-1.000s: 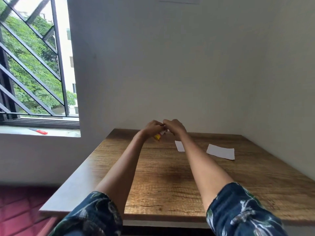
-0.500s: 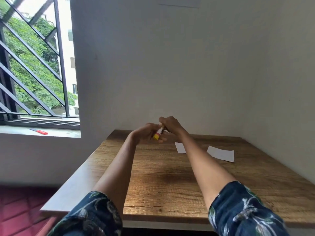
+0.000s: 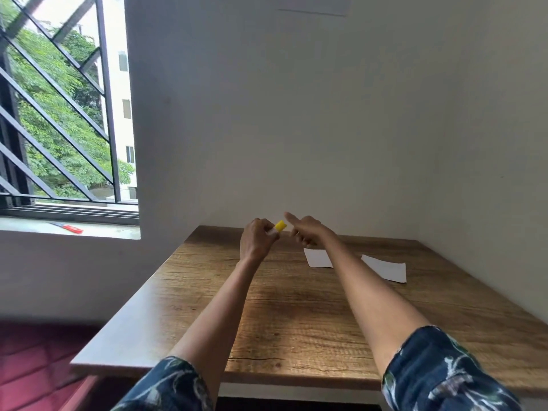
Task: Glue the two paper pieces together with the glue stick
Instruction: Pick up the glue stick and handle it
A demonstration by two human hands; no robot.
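1. Head view, the only one: two bare forearms reach from the bottom edge toward the frame's centre, each with one dark patterned sleeve at the lower edge, so two sleeves in all.
2. The left hand (image 3: 257, 239), just left of centre, has its grip closed around one glue stick (image 3: 277, 227); its yellow end pokes out toward the upper right of the fist, with a short white stretch of the body beside the fingers.
3. The right hand (image 3: 307, 231), just right of centre, is near the yellow end but apart from it. Its grip is loosely curled, with one finger stretched toward the upper left; whether anything small sits inside the curled fingers cannot be told.
4. Two white paper pieces lie flat on the wooden desk (image 3: 296, 321), right of centre. The nearer paper piece (image 3: 318, 258) is partly covered by the right forearm; the second paper piece (image 3: 385, 267) lies further right, apart from the first.
5. Both hands are raised above the far part of the desk, whose far and right edges run along the pale walls.
6. One barred window (image 3: 59, 114) fills the upper left of the frame, green trees behind it.
7. On the sill below lies one small red and blue object (image 3: 66, 227), too small to identify.
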